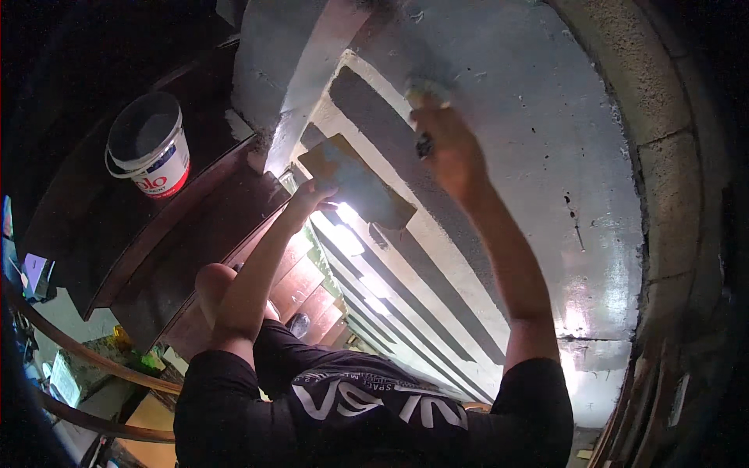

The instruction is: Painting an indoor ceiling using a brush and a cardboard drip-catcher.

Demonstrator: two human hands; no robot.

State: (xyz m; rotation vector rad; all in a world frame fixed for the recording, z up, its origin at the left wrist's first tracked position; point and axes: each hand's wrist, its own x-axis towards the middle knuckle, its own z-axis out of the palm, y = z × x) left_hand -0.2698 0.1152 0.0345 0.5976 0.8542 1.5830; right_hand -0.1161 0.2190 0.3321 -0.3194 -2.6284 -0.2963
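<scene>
The fingers (325,207) of the left hand (310,196) are clamped on the near edge of one flat brown board (357,181), smeared with grey-blue and tilted in front of the striped surface. The right hand (454,148) is raised beside the grey wall (546,148), its fingers closed around one tool (426,93); it is blurred, and I cannot tell whether it is a brush or something else, nor whether it touches the wall. Board and tool are apart, one in each of the two hands.

Behind the board run at least three dark stripes (382,121), with pale stripes (446,273) between them. To the left, one bucket (178,158), white with a red lower band, stands on the dark brown steps (204,212). Two curved wooden rails (101,356) cross the lower left. One bent knee (212,287) shows beside the left forearm.
</scene>
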